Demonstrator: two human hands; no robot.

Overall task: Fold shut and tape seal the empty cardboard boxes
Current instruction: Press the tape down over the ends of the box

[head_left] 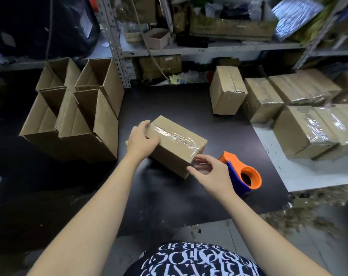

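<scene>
Presently, one closed cardboard box (175, 144) sits at an angle on the dark desk (169, 200), flaps folded down. A strip of clear tape (181, 137) runs along its top seam and down over the end nearest the person's right arm.

Left grip (142, 139): grasping the box, with fingers curled over the far-left end and palm against the side.

Right grip (210, 173): fingertips are at the tape tail on the near-right end of the box, and thumb and fingers curve toward that corner. Whether it pinches the tape or only presses it flat, I cannot tell.

An orange and blue tape dispenser (241, 174) lies on the desk to the right of the box, just beside the right grip.

Left of the box, near it but apart, stands a tight cluster of open boxes (73, 120) with flaps upright.

Beyond the box to the right, a single taped box (227, 90) stands on the desk. Further right of it, more taped boxes (300, 128) are packed together, the nearer ones on a white board (308, 176).

Behind the box, a metal shelf (209, 50) carries cartons, bags and loose packaging.

Nearer than the box, at the bottom edge of the view, is a black-and-white patterned garment (191, 259).
</scene>
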